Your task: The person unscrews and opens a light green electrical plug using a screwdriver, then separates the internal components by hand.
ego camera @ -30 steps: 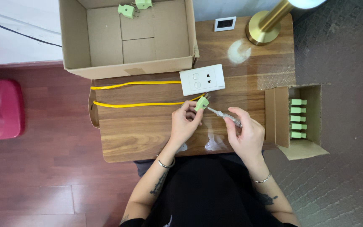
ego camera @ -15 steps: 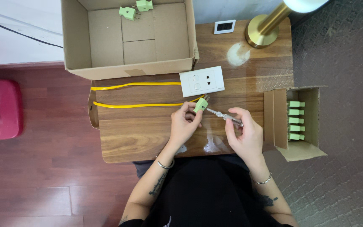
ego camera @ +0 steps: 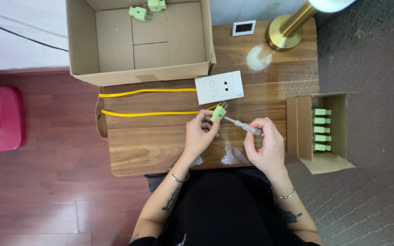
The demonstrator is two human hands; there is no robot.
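The wooden tabletop [ego camera: 160, 146] carries everything you are working with. At its far left sits the large open cardboard box [ego camera: 115, 50], with two finished green plugs [ego camera: 147, 9] lying against its far wall. On the right edge, a smaller cardboard box [ego camera: 338, 132] holds a row of green plugs [ego camera: 321, 130] stacked side by side. A brass lamp base [ego camera: 284, 34] stands at the far right, with a small white display [ego camera: 244, 28] just left of it. A white wall socket plate [ego camera: 219, 87] lies near the middle, and the yellow cable [ego camera: 151, 102] runs in two lines across the tabletop from the left.

Your left hand [ego camera: 200, 134] is closed around the green plug [ego camera: 218, 112], pinching its body between thumb and fingers just above the tabletop, near the socket plate, with the prongs pointing away from you. The cable appears to end at this plug. Your right hand [ego camera: 263, 146] is closed on the handle of a slim screwdriver [ego camera: 244, 126], whose tip points at the plug's side.

The plug looks light, small and made of hard plastic, so it will likely twist in your grip under the driver's push; take it by its flat sides, clear of the prongs and screw. The cable is limp and will probably drag a little on it.
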